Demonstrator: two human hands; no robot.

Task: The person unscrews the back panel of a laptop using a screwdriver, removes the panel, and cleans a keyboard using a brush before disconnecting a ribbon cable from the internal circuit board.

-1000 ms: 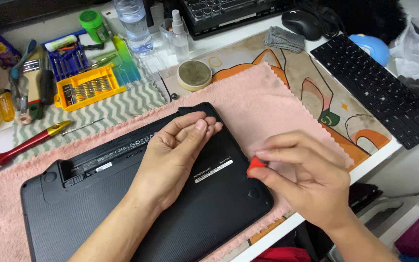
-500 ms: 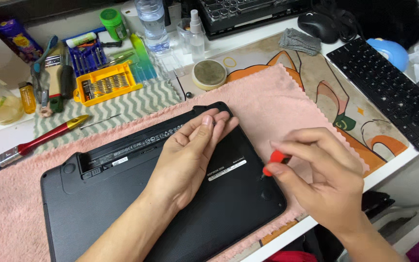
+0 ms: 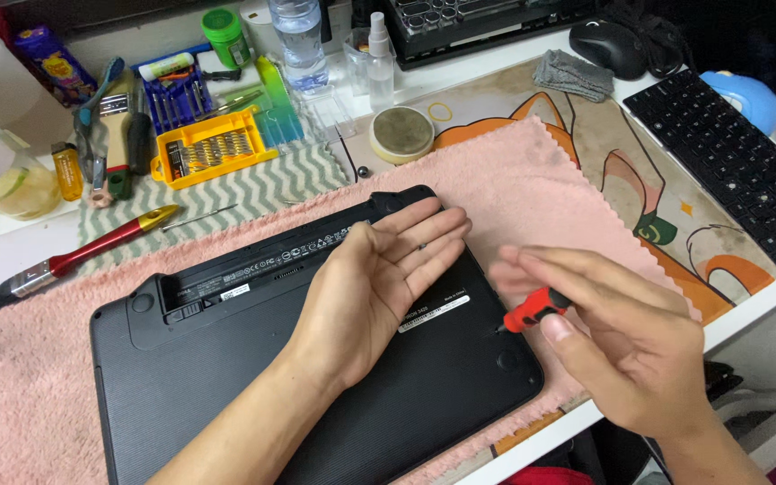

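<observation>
A yellow tray (image 3: 213,154) at eleven o'clock is holding screwdriver bits. The right hand (image 3: 626,346) fingers are gripping a red screwdriver (image 3: 532,312), pointing toward eight o'clock at the black laptop (image 3: 316,359). The left hand (image 3: 374,287) is lying flat, fingers released.

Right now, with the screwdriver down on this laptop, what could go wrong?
The red screwdriver meets the laptop base at a slant in the right hand, so its tip might slip and scratch the case. A freed screw could vanish into the fluffy pink towel. The left hand lies only flat on the base, which may slide on the towel.
</observation>
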